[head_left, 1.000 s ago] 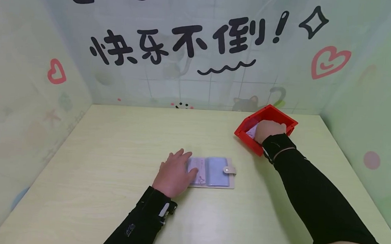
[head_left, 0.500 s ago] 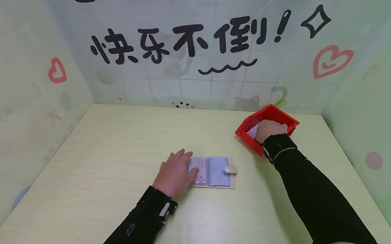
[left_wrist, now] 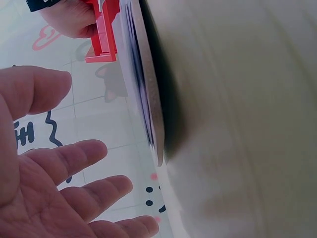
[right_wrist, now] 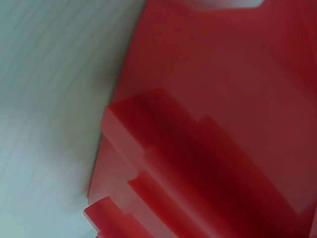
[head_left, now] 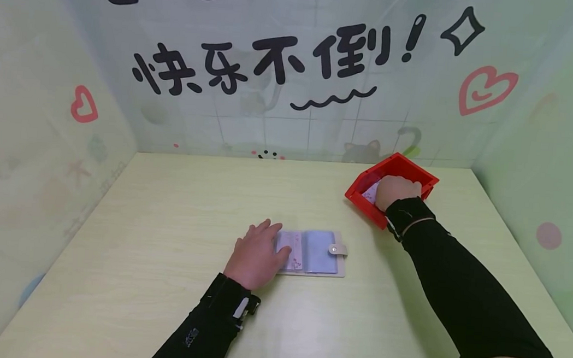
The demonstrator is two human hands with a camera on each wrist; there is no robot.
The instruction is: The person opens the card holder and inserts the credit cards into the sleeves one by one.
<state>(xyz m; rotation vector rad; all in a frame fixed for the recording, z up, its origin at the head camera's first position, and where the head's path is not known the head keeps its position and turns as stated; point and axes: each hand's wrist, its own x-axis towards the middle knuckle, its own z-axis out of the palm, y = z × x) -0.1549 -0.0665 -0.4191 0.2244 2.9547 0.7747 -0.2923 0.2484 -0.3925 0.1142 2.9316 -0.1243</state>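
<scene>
An open card album (head_left: 320,253) with clear bluish sleeves and a snap strap lies at mid-table. A lilac printed card shows in its left side. My left hand (head_left: 257,256) is at the album's left part, fingers spread; in the left wrist view its fingers (left_wrist: 81,153) are apart and hold nothing, beside the album's edge (left_wrist: 156,109). My right hand (head_left: 398,191) reaches down into a red plastic bin (head_left: 365,211) at the back right. Its fingers are hidden. A lilac printed piece (head_left: 370,193) shows in the bin beside it. The right wrist view shows mainly red bin wall (right_wrist: 208,64).
The pale wooden table (head_left: 175,221) meets a printed fabric backdrop (head_left: 270,118) at the back, and side panels stand left and right. The bin sits near the table's back right corner. My right forearm (head_left: 462,283) crosses the table's right side.
</scene>
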